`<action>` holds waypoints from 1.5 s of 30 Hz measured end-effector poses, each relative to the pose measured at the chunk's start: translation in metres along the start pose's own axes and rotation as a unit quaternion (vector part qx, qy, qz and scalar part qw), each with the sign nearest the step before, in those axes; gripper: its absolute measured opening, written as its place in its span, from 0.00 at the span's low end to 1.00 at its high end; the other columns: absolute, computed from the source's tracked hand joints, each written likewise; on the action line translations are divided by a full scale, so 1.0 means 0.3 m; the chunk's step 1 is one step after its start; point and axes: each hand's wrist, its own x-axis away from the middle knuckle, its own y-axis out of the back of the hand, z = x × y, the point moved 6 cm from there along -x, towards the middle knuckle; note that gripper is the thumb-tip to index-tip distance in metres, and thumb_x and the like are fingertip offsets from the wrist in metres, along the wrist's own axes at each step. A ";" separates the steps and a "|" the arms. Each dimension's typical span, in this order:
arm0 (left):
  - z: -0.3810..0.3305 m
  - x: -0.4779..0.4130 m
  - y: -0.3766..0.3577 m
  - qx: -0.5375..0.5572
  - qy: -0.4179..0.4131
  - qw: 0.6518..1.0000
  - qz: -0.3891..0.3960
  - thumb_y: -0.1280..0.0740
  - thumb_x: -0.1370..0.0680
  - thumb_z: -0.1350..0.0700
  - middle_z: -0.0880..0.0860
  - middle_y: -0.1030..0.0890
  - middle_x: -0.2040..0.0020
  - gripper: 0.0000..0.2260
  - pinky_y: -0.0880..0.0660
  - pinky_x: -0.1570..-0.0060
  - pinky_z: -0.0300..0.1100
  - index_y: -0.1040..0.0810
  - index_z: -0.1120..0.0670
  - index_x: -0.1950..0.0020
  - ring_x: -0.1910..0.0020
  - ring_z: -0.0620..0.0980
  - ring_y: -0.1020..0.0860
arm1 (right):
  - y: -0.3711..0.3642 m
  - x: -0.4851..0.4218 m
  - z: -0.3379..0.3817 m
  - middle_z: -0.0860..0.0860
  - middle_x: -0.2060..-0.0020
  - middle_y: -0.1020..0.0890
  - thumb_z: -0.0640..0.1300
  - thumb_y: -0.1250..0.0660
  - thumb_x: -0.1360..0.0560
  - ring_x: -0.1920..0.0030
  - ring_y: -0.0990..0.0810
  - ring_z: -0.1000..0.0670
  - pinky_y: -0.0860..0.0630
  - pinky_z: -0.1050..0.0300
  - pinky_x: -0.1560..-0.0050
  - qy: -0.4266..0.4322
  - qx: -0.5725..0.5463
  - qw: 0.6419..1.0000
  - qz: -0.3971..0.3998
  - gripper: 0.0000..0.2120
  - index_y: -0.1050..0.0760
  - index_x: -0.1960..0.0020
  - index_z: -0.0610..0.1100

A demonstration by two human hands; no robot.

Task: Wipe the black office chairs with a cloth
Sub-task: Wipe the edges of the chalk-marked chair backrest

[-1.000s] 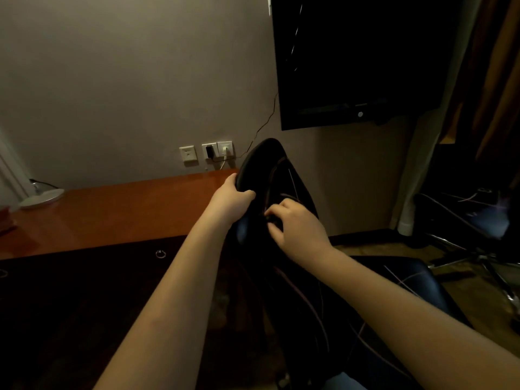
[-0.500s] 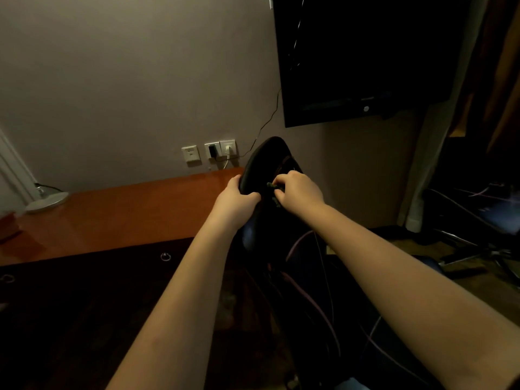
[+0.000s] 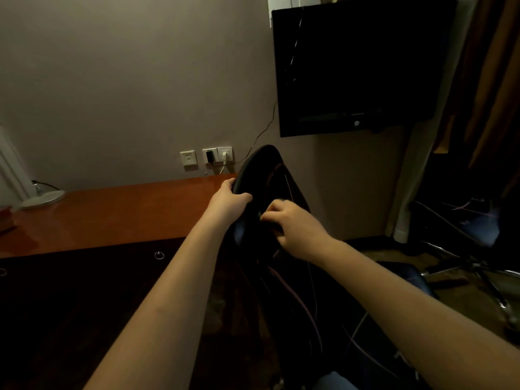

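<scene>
A black office chair stands in front of me, its curved backrest (image 3: 264, 164) rising at centre and its seat (image 3: 405, 277) low on the right. My left hand (image 3: 229, 202) grips the backrest's left edge near the top. My right hand (image 3: 292, 226) has its fingers curled round a dark cloth (image 3: 263, 219) and presses it on the backrest's front face. The cloth is mostly hidden under the fingers and hard to make out in the dim light.
A brown wooden desk (image 3: 112, 215) runs along the wall on the left, with a lamp base (image 3: 42, 198) at its far end. Wall sockets (image 3: 209, 157) sit above it. A dark TV (image 3: 351, 66) hangs on the wall. A second chair (image 3: 478, 229) with a chrome base stands at right.
My right hand slid up to the backrest's top edge, then came back down its front face with the cloth. My left hand kept its grip on the edge.
</scene>
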 end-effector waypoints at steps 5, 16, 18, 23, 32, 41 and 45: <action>-0.003 0.010 0.003 -0.011 0.002 1.000 -0.005 0.34 0.22 0.55 0.55 0.28 0.32 0.29 0.30 0.59 0.36 0.41 0.51 0.23 0.45 0.50 0.26 | -0.002 0.120 0.087 0.51 0.43 0.26 0.43 0.34 0.23 0.44 0.29 0.51 0.25 0.57 0.50 0.063 0.005 0.998 -0.008 0.16 0.25 0.35 0.47; -0.010 0.012 -0.004 -0.040 -0.002 0.999 -0.003 0.35 0.22 0.55 0.55 0.26 0.33 0.27 0.30 0.50 0.41 0.38 0.52 0.24 0.38 0.54 0.26 | -0.022 0.142 0.117 0.45 0.51 0.19 0.38 0.27 0.31 0.56 0.21 0.44 0.23 0.54 0.68 0.111 0.139 0.981 -0.082 0.13 0.19 0.48 0.44; -0.010 0.005 -0.003 -0.039 -0.004 0.999 -0.002 0.35 0.22 0.55 0.54 0.26 0.34 0.25 0.29 0.51 0.42 0.37 0.52 0.25 0.40 0.54 0.25 | -0.021 0.113 0.091 0.44 0.51 0.19 0.37 0.28 0.32 0.56 0.21 0.42 0.23 0.51 0.68 0.112 0.155 0.977 -0.091 0.13 0.19 0.48 0.44; 0.001 -0.017 -0.002 -0.051 -0.013 0.999 -0.003 0.36 0.22 0.54 0.53 0.25 0.35 0.25 0.30 0.56 0.38 0.36 0.52 0.25 0.43 0.51 0.25 | -0.029 -0.013 -0.004 0.41 0.52 0.19 0.38 0.24 0.36 0.58 0.20 0.38 0.22 0.49 0.68 0.096 0.164 0.978 -0.082 0.16 0.19 0.48 0.41; 0.009 -0.030 -0.012 -0.020 -0.023 0.999 0.009 0.37 0.21 0.56 0.46 0.26 0.50 0.21 0.32 0.68 0.33 0.35 0.49 0.28 0.59 0.40 0.26 | -0.035 -0.246 -0.196 0.46 0.35 0.27 0.41 0.39 0.21 0.38 0.29 0.42 0.27 0.50 0.47 -0.031 0.170 0.984 -0.040 0.18 0.28 0.31 0.47; 0.013 -0.018 -0.011 0.006 -0.017 1.000 0.009 0.36 0.21 0.56 0.47 0.27 0.45 0.25 0.32 0.67 0.32 0.40 0.48 0.24 0.59 0.40 0.27 | -0.047 -0.342 -0.277 0.48 0.36 0.26 0.37 0.40 0.21 0.37 0.29 0.44 0.25 0.48 0.49 -0.101 0.109 0.989 -0.010 0.17 0.25 0.35 0.47; 0.010 -0.013 -0.006 0.019 -0.007 1.000 0.009 0.36 0.21 0.56 0.49 0.27 0.41 0.27 0.31 0.66 0.34 0.40 0.49 0.24 0.55 0.44 0.26 | -0.040 -0.320 -0.280 0.51 0.40 0.22 0.36 0.38 0.23 0.40 0.26 0.47 0.26 0.52 0.53 -0.086 0.061 0.994 -0.015 0.15 0.22 0.40 0.48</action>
